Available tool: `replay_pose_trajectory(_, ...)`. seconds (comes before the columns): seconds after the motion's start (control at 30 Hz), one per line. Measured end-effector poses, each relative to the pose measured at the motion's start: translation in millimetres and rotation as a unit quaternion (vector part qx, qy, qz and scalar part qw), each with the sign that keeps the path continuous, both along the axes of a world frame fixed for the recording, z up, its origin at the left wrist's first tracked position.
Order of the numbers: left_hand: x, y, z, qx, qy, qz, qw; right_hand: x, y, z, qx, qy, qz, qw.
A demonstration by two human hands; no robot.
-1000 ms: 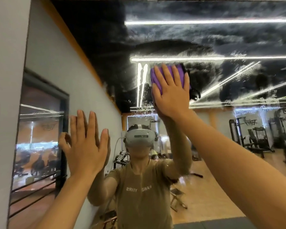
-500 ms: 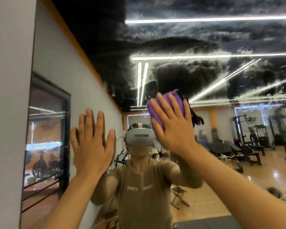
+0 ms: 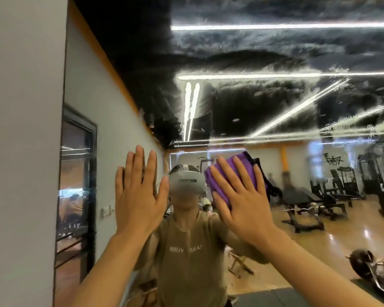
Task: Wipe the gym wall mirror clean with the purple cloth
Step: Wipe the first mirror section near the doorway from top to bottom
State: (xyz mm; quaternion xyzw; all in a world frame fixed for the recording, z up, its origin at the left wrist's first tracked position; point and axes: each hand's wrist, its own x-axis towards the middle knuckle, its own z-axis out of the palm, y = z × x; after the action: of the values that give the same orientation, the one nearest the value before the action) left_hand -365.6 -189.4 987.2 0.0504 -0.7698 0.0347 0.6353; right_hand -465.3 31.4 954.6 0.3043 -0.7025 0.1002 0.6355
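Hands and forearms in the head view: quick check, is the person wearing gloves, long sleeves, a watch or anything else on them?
Nothing is worn on either. The left hand and right hand are bare, with no gloves, rings or visible markings, and nails cut short. Both forearms are bare right down to the bottom of the frame, with no watch, band or sleeve showing on them.

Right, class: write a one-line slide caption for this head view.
Right hand presses a purple cloth against the streaky gym wall mirror; left hand held open.

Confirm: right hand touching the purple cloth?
Touching. Head view: right hand lies flat on the purple cloth, straight fingers pressing it against the mirror.
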Motion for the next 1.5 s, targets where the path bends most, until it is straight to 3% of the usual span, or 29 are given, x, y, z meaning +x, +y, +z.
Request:
replay_pose_trajectory(0.2,7.6,-8.8,-2.0,-0.016,-0.021,-0.014,1.0,12.1,-19.3,133.2,-0.075,-0.053,0.0,0.996)
replay_pose_trajectory(0.3,9.7,-14.6,-1.6,-0.032,-0.023,-0.015,0.999,18.8,-26.8,166.0,-0.103,-0.082,-0.001,0.991)
replay_pose_trajectory(0.4,11.8,-19.1,-3.6,-0.04,-0.029,-0.023,0.999,16.6,-31.8,130.4,-0.1,-0.048,0.021,0.994)
replay_pose_trajectory(0.57,14.5,-23.2,-5.9,-0.044,-0.039,-0.027,0.998,15.5,-33.9,7.2,-0.023,0.005,-0.012,1.0)
replay_pose_trajectory(0.63,13.4,-24.4,-5.6,-0.046,-0.04,-0.029,0.998,11.8,-29.2,9.8,0.025,0.01,-0.014,1.0)
replay_pose_trajectory(0.7,11.7,-24.9,-6.1,-0.049,-0.036,-0.029,0.998,10.1,-29.8,48.9,0.045,0.018,-0.016,0.999)
replay_pose_trajectory(0.83,7.5,-27.2,-8.1,-0.063,-0.019,-0.018,0.998,18.2,-44.4,148.2,-0.044,-0.017,-0.011,0.999)
replay_pose_trajectory(0.9,6.2,-29.4,-8.6,-0.069,-0.01,-0.017,0.997,19.7,-54.1,163.4,-0.073,-0.032,-0.006,0.997)
replay_pose_trajectory(0.97,4.5,-30.3,-9.0,-0.075,-0.004,-0.015,0.997,18.3,-59.0,142.7,-0.071,-0.005,0.004,0.997)
replay_pose_trajectory(1.13,1.2,-30.8,-10.3,-0.08,0.013,-0.024,0.996,19.6,-55.7,21.2,0.026,0.058,0.008,0.998)
replay_pose_trajectory(1.2,1.1,-31.0,-11.3,-0.081,0.019,-0.024,0.996,20.0,-52.6,3.5,0.053,0.064,0.019,0.996)
replay_pose_trajectory(1.3,1.8,-30.3,-10.8,-0.082,0.022,-0.021,0.996,18.1,-56.2,39.5,0.068,0.064,0.023,0.995)
replay_pose_trajectory(1.5,5.7,-29.9,-11.5,-0.084,0.025,-0.02,0.996,29.5,-77.0,179.1,-0.017,-0.004,0.001,1.0)
